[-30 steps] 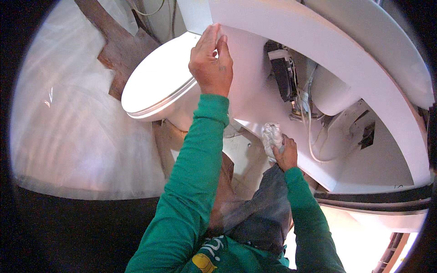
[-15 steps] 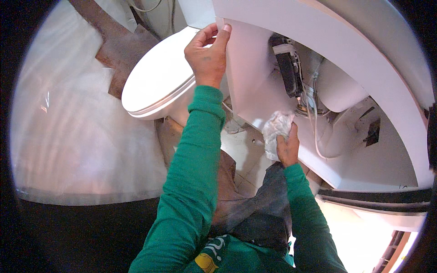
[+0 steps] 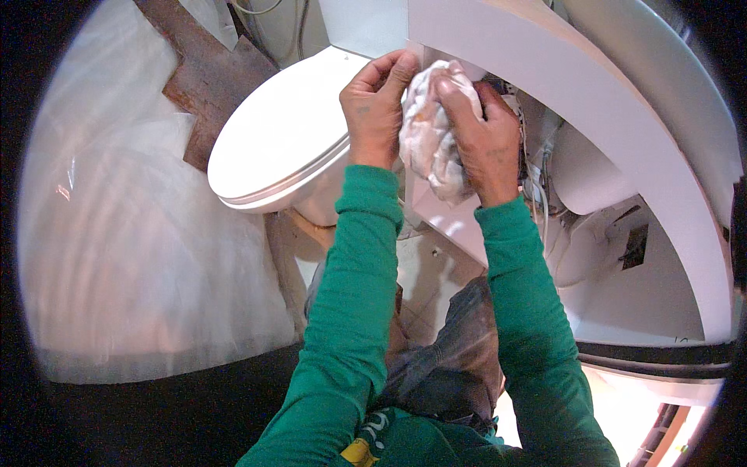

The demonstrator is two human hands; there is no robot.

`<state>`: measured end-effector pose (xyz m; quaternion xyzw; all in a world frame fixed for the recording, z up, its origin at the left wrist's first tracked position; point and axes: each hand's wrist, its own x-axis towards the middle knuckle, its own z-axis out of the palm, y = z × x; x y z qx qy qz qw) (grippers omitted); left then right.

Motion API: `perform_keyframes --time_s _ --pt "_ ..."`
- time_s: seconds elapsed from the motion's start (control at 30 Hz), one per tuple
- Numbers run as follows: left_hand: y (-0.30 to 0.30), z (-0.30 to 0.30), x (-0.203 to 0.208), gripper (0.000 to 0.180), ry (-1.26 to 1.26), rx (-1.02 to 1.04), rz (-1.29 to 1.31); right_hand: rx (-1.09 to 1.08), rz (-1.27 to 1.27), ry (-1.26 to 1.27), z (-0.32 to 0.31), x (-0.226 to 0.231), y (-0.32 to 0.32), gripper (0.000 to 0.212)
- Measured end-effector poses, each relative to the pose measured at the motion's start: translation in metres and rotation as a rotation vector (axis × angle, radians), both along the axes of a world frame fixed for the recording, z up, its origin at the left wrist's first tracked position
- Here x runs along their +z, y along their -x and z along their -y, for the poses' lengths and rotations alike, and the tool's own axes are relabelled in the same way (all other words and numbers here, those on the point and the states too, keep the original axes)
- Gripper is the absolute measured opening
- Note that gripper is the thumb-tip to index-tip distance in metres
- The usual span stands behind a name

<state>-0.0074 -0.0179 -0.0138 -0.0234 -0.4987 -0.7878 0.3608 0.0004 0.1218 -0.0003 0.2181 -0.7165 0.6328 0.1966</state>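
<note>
White crumpled wad (image 3: 425, 138) in closed right hand (image 3: 490, 145) (left hand (image 3: 373, 114) alongside, hold unclear), between toilet (image 3: 276, 128) and cables (image 3: 542, 177).

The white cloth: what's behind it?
Below the white cloth, held in the right hand's grip, a stretch of pinkish-white panel shows. Whatever lies directly behind the cloth and that grip is covered, so I can't tell what is there.

The right hand (image 3: 489, 148) covers part of the white cloth (image 3: 424, 144); the lower edge crops both green sleeves (image 3: 356, 272).
</note>
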Motion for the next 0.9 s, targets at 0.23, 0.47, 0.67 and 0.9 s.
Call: perform_keyframes --time_s 0.23,0.47,0.67,0.9 --pt "0.003 0.005 -0.002 0.022 -0.053 -0.087 -0.022 0.102 0.223 0.130 0.024 0.000 0.019 0.048" --pt "0.002 0.011 -0.003 0.023 -0.084 -0.159 -0.016 0.091 0.193 0.219 0.035 0.009 0.018 0.042" --pt "0.005 0.002 -0.005 0.024 -0.131 -0.198 -0.048 0.266 0.379 0.419 0.030 0.007 0.029 0.027" --pt "0.011 0.009 -0.011 0.029 -0.133 -0.223 -0.021 0.366 0.535 0.445 0.029 0.009 0.027 0.019"
